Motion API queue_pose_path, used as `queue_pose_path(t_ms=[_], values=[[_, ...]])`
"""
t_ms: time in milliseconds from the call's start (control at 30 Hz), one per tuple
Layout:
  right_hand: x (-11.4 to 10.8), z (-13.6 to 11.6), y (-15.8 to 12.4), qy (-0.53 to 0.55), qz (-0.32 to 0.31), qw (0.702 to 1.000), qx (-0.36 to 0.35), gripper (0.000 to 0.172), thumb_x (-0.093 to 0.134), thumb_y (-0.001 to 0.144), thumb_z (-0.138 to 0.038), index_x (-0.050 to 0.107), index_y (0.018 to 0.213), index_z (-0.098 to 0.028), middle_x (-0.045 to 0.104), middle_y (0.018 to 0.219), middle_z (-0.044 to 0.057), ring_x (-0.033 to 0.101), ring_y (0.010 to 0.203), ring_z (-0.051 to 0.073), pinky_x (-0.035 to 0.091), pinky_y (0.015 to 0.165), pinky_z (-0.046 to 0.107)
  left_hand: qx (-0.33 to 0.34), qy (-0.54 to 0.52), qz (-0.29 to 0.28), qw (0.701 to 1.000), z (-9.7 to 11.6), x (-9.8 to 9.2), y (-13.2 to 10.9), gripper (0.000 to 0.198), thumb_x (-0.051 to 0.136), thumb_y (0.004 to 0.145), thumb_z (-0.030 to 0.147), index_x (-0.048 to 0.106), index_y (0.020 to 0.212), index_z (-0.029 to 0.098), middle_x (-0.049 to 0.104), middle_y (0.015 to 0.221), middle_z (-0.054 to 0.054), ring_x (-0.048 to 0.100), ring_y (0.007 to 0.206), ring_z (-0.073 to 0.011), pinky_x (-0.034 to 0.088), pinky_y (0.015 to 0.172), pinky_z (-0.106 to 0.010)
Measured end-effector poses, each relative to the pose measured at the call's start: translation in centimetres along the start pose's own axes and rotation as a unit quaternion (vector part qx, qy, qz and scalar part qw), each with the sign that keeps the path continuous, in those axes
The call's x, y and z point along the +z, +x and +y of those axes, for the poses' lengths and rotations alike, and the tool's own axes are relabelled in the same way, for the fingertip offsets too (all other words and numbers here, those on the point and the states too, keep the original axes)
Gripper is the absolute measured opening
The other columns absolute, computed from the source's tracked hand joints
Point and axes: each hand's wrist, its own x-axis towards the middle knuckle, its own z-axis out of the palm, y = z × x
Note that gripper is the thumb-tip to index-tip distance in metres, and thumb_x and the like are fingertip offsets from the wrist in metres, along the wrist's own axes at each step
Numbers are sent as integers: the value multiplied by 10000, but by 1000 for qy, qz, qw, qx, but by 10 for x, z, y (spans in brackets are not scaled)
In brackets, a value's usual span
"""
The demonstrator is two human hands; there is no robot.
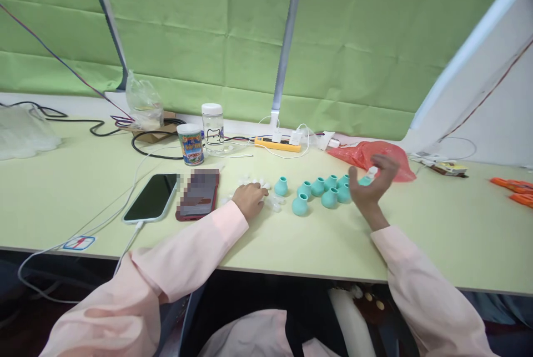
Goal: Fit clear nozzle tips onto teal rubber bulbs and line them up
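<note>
My left hand (250, 201) rests on the table among small white and translucent plastic pieces (273, 201). Its fingers curl downward, and whatever lies under the fingertips is hidden. My right hand (372, 187) is raised to the right of the bulbs, thumb and fingers spread in a wide curve. Through that gap shows a turquoise bulb with a white tip (367, 179), tilted; no finger visibly closes on it. Several turquoise rubber bulbs (300, 205) with open necks stand upright between my hands. One turquoise bulb (281, 186) stands closest to my left hand.
A red plastic bag (385, 156) lies behind my right hand. Two phones (152, 197) lie left, one with a cable. Behind are a printed can (191, 146), a clear bottle (213, 130) and a yellow power strip (278, 145). Orange items (514, 186) lie far right.
</note>
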Motion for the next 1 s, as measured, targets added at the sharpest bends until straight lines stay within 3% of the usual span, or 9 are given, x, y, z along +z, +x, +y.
queue_pose_path(t_ms=[100, 200, 367, 467, 700, 1000], values=[[2, -44, -16, 102, -136, 978, -118, 268, 521, 642, -257, 429, 882, -182, 501, 850, 86, 479, 840, 212, 381, 698, 376, 7, -4, 13, 1000, 1, 0, -1, 282, 432, 674, 221, 557, 927, 216, 545, 895, -68, 506, 857, -222, 412, 677, -317], [1, -81, -31, 153, -221, 941, -205, 221, 514, 654, -247, 469, 862, -190, 526, 831, 68, 479, 796, 201, 362, 694, 375, 10, -5, 29, 1000, 1, -5, -2, 296, 447, 662, 236, 553, 937, 209, 533, 916, -76, 481, 877, -227, 409, 690, -323], [-4, -123, -41, 110, -358, 874, -309, 297, 439, 710, -251, 477, 995, -178, 535, 954, 78, 420, 907, 231, 271, 771, 417, -1, -4, 38, 999, -4, -16, -3, 322, 427, 671, 198, 540, 972, 220, 538, 909, -63, 461, 881, -208, 392, 715, -311], [-5, -135, -44, 59, -420, 845, -326, 324, 403, 735, -269, 458, 1037, -163, 527, 956, 106, 406, 909, 248, 233, 779, 451, -9, 7, 29, 1000, -4, -15, -2, 311, 389, 709, 220, 547, 976, 213, 542, 908, -79, 458, 874, -216, 386, 715, -327], [-3, -135, -51, -21, -459, 825, -328, 231, 317, 797, -196, 493, 943, -160, 539, 783, 90, 414, 830, 227, 201, 775, 446, -1, 41, 3, 999, 3, -1, -1, 331, 327, 754, 307, 576, 929, 176, 541, 905, -130, 462, 861, -263, 387, 660, -380], [-4, -133, -49, 15, -480, 824, -301, 207, 344, 772, -163, 497, 909, -138, 535, 747, 85, 436, 764, 195, 225, 716, 372, 64, 20, 12, 998, 2, 3, 3, 205, 424, 680, 225, 579, 793, 151, 575, 817, -99, 472, 830, -254, 396, 636, -363]])
